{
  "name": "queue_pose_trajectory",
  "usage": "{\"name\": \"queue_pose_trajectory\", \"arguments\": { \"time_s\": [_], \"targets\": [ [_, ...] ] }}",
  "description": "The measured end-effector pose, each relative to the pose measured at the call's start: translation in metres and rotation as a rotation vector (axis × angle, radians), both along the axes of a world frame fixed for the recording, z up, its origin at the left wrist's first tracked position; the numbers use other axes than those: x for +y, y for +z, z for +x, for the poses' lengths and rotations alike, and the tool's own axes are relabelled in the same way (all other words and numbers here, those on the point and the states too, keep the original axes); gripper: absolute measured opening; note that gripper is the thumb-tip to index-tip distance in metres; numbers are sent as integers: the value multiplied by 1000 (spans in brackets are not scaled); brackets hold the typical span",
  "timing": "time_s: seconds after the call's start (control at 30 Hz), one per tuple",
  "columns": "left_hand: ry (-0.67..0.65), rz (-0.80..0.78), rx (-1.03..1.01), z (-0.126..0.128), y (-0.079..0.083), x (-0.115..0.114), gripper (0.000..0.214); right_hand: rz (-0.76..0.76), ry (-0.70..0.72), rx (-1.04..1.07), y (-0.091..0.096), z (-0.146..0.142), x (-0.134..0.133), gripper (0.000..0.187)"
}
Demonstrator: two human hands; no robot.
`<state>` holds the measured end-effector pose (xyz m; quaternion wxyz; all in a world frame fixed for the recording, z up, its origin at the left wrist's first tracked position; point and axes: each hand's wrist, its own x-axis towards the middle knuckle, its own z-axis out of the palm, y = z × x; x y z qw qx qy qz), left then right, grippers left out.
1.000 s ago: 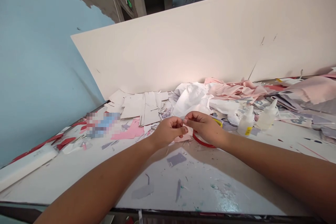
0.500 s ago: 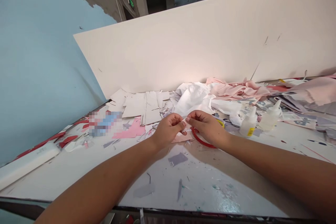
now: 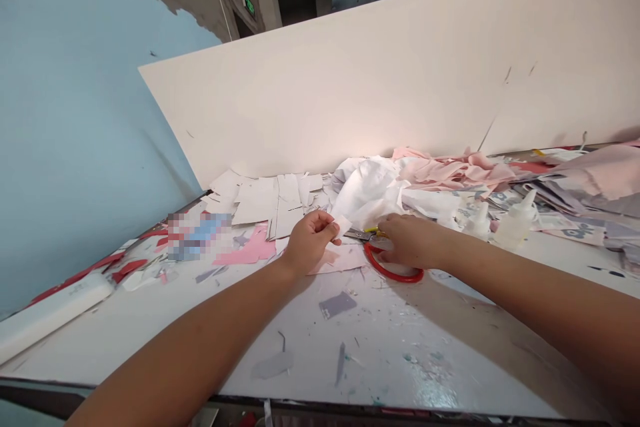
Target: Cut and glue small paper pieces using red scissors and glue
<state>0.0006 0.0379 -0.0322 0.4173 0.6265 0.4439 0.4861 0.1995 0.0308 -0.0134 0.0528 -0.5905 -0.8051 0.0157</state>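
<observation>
Between the thumb and fingers of my left hand [image 3: 313,240] is a small piece of pale pink cloth [image 3: 342,227], its free corner pointing right. My right hand [image 3: 407,240] is on the scissors [image 3: 393,273], its fingers curled at the yellow and red handles. The blades point left toward the small piece; the exact finger hold is partly hidden. Under the hands, a larger pale pink piece [image 3: 340,259] lies flat on the table. Behind them is crumpled white cloth [image 3: 370,190].
Two clear glue bottles [image 3: 515,223] stand right of my right hand. Pink cloth [image 3: 450,170] is heaped along the board [image 3: 350,100]. Cardboard pieces [image 3: 270,203] and a bright pink scrap [image 3: 250,247] lie left. Grey scraps [image 3: 338,305] dot the white table [image 3: 390,360].
My right hand has let go of the small cloth piece and moved right onto the scissors. My left hand keeps the piece and has shifted slightly left.
</observation>
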Motion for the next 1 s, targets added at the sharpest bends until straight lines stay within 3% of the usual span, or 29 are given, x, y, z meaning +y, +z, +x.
{"name": "queue_pose_trajectory", "arguments": {
  "time_s": [0.2, 0.37, 0.63, 0.87, 1.0],
  "targets": [
    [43, -31, -81, 0, 1, 2, 21, -82, -20, -69, 1, -2, 3, 24],
    [148, -10, -168, -4, 0, 7, 22, -18, -10, -59, -3, -1, 3, 30],
    [376, 59, -327, -13, 5, 21, 23, 2, -25, -20, 19, -1, -10, 40],
    [408, 169, -297, -20, 10, 26, 18, -101, -22, 152, 31, 6, -25, 22],
    [398, 226, -237, -20, 13, 23, 17, -246, -24, 485, 28, 11, -37, 9]
  ]
}}
